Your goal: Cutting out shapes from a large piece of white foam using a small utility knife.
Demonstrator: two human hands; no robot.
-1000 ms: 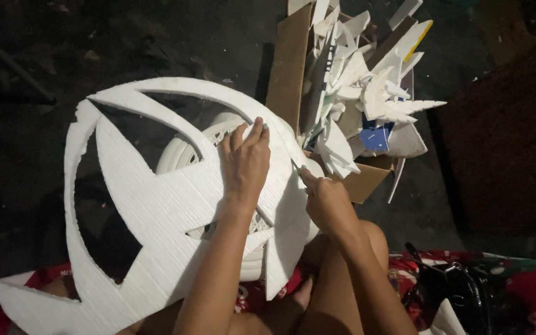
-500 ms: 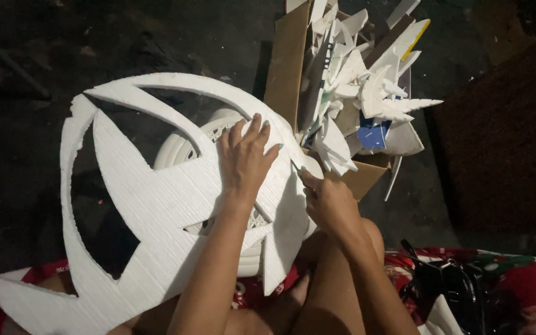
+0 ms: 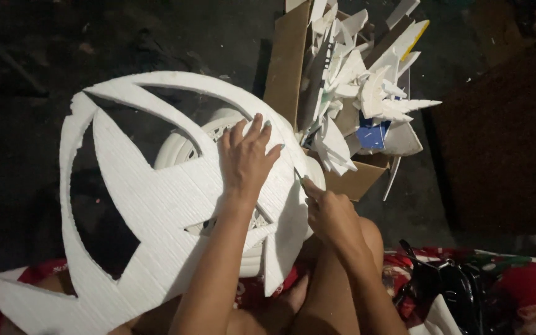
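Observation:
A big white foam cut-out (image 3: pixel 150 198), ring-shaped with pointed leaf-like parts inside, lies across a white plastic stool (image 3: pixel 184 149) in front of me. My left hand (image 3: pixel 246 158) presses flat on the foam near its right rim, fingers spread. My right hand (image 3: pixel 330 214) is closed around a small cutting tool (image 3: pixel 299 178) whose thin tip meets the foam's right edge just beside the left hand.
A brown cardboard box (image 3: pixel 293 68) full of white foam scraps (image 3: pixel 358 93) stands behind the foam piece, with a blue scrap (image 3: pixel 370 138) in it. A black bag (image 3: pixel 442 285) lies on red patterned cloth (image 3: pixel 528 279) at lower right. The floor is dark concrete.
The foam piece and my left hand have shifted slightly left and down in view. My right hand keeps the tool at the foam's right edge, a little lower than before.

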